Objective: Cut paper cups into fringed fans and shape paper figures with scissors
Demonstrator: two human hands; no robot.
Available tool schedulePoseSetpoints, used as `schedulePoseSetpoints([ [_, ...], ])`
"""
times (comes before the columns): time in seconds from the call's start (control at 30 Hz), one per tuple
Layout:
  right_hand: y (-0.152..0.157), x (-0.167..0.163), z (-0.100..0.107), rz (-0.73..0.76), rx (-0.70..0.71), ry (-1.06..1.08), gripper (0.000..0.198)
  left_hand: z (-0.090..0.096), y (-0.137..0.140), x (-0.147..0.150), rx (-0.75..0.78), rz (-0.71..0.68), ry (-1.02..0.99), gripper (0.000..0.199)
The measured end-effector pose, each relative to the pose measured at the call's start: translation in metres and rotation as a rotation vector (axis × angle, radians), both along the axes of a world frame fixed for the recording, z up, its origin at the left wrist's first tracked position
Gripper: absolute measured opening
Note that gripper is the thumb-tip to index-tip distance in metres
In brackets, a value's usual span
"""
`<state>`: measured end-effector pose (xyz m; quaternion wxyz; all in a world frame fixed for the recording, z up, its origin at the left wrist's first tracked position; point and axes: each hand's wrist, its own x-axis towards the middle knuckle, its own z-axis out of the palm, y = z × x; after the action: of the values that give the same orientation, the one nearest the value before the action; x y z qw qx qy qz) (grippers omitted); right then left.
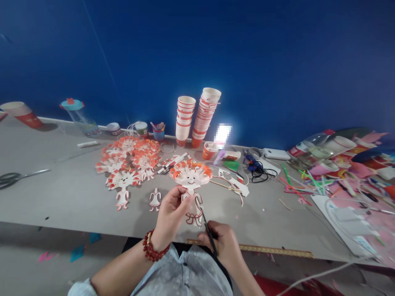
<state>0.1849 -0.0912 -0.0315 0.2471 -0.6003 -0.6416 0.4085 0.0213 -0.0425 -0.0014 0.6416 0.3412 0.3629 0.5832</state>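
Note:
Between thumb and fingers, my left hand pinches a paper doll with a smiling face, curled orange-and-white hair and a dress outlined in dark red. My right hand is closed round a pair of dark scissors, whose tips reach the right edge of the doll's dress. Whether the blades are apart is too small to tell. To the left lies a loose paper doll body without a head. Beyond it is a pile of similar paper dolls, some overlapping.
Two tall stacks of paper cups stand by the blue wall. A glue gun with a black cord lies right of centre. Bottles, cups and coloured strips crowd the right side. Another pair of scissors rests far left.

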Motion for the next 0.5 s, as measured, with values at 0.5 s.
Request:
schedulePoseSetpoints([
  [0.5, -0.0007, 0.0015, -0.0019, -0.012, -0.071, 0.070, 0.045, -0.0002, 0.0014, -0.0011, -0.014, -0.011, -0.035, 0.020],
])
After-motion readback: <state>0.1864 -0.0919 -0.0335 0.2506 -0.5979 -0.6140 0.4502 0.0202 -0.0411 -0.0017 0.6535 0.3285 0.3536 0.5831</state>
